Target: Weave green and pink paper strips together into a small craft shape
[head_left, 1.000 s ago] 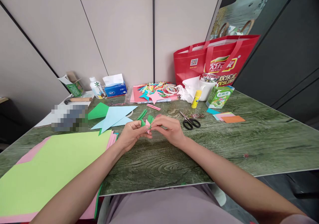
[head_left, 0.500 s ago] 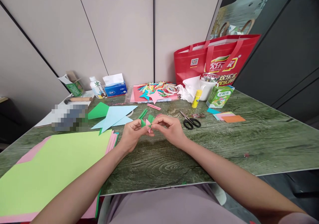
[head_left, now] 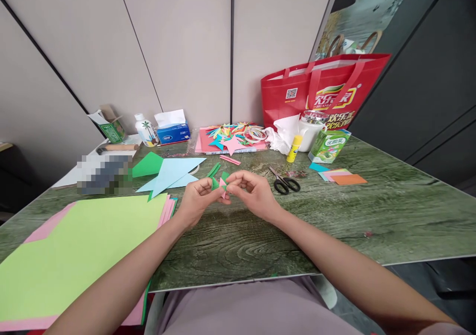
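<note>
Between my two hands is a small folded paper piece (head_left: 222, 182) in green and pink, held a little above the table. My left hand (head_left: 201, 198) pinches its left side, with the thumb on top. The fingertips of my right hand (head_left: 253, 192) are closed on its right side. Fingers cover part of the paper, so its full shape is hidden. Just beyond it lie folded green paper strips (head_left: 213, 169) and pink folded strips (head_left: 229, 160). Black-handled scissors (head_left: 284, 182) rest to the right of my right hand.
Large coloured sheets (head_left: 92, 245) are stacked at the left, below blue paper (head_left: 174, 173). At the back are a tissue pack (head_left: 173, 134), a bottle (head_left: 146, 130), paper stars (head_left: 232, 144), a glue stick (head_left: 294, 149), a green carton (head_left: 329, 146) and a red bag (head_left: 282, 97). Small paper pieces (head_left: 349, 179) lie right.
Both hands keep almost the same place and grip on the green and pink paper piece. The fingers and the paper have shifted only slightly, and the view has moved a little.
</note>
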A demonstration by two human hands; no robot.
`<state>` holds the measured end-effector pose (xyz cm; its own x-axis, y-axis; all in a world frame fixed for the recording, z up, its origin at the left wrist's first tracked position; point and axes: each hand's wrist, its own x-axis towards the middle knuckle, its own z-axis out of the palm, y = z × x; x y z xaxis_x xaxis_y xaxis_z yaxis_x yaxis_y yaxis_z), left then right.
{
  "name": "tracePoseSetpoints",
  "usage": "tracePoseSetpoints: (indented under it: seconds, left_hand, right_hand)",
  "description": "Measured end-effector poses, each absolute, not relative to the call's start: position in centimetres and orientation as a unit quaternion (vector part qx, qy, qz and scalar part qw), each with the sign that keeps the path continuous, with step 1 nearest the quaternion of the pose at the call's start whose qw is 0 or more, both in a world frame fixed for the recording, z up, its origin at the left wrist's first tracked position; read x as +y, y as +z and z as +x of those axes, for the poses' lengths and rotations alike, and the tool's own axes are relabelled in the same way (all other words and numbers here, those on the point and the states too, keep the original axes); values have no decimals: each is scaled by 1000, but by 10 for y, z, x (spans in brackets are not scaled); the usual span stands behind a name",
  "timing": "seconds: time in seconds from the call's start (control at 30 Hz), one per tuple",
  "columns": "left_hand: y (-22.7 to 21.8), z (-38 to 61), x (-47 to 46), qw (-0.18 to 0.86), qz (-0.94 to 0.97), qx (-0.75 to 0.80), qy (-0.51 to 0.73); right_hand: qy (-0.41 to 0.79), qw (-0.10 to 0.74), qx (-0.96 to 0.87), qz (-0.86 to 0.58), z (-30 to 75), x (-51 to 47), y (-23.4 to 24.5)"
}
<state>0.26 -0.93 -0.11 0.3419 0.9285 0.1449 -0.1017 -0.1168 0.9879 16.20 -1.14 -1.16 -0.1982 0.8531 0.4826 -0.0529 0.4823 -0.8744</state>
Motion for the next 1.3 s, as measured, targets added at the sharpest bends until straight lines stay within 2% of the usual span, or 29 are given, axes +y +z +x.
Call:
tracePoseSetpoints:
  seconds: [0.43,0.67,0.77,0.87,1.0,1.07,1.23,1.3]
  left_hand:
    - [-1,4,-10,545,604,345,469]
    - [-3,3,-9,486,616,350,511]
    - [-2,3,-10,476,623,348,514]
    - [-3,4,-10,507,605,351,504]
    - [-5,4,-9,611,544,328,472]
    - [-5,4,-8,625,536,322,468]
    - [0,5,-10,559,575,340,491]
    - [1,6,-11,564,579,340,481]
  right_hand:
    - [472,558,-609,-306,158,-10,-15]
    - [506,566,-577,-300,156,-6,-20]
    - [512,543,-586,-317,155,-5,-23]
    - [468,525,-632,-326,158,-6,-22]
    - [323,535,-727,-284,164,-9,-15]
    - [299,536,-741,-275,165,-10,-12]
    - [439,497,-685,-302,163,-9,-12]
    - [458,502,-670,-299,163,-9,-13]
